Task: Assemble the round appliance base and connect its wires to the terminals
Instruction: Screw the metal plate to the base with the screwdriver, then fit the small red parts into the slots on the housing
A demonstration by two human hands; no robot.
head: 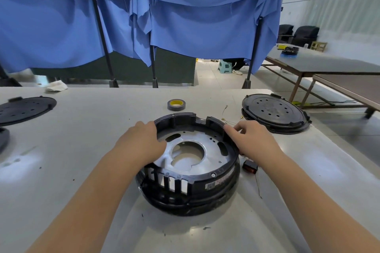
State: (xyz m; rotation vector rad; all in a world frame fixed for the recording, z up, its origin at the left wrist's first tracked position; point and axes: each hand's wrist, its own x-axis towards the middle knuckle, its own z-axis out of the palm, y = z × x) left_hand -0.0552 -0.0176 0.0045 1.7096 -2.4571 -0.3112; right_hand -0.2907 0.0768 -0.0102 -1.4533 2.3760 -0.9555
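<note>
1. Left hand [141, 142] laid over the left rim of the round base [191, 162], fingers curled down inside the wall and thumb outside; gripping it, probably to stop the housing turning.
2. Right hand [251, 139] set on the opposite rim, fingertips [228, 129] pinching the wall just below the notch in the far edge; likely steadying or pressing the ring down onto the part beneath.
3. Base sitting between the 2 hands on the grey table [82, 170], black ring uppermost, metal plate [191, 150] with its central hole lying inside, below the left fingers.
4. Thin wires [230, 122] trailing just beyond the right fingertips, ring lugs loose on the table; apparently not yet joined to any terminal.
5. Small black-and-red component [249, 166] lying just under the right wrist, its lead running toward the near edge; kept within reach, seemingly for the wiring step.
6. Tape roll [176, 105] well beyond both sets of fingers; black lids [275, 111] past the right hand.
</note>
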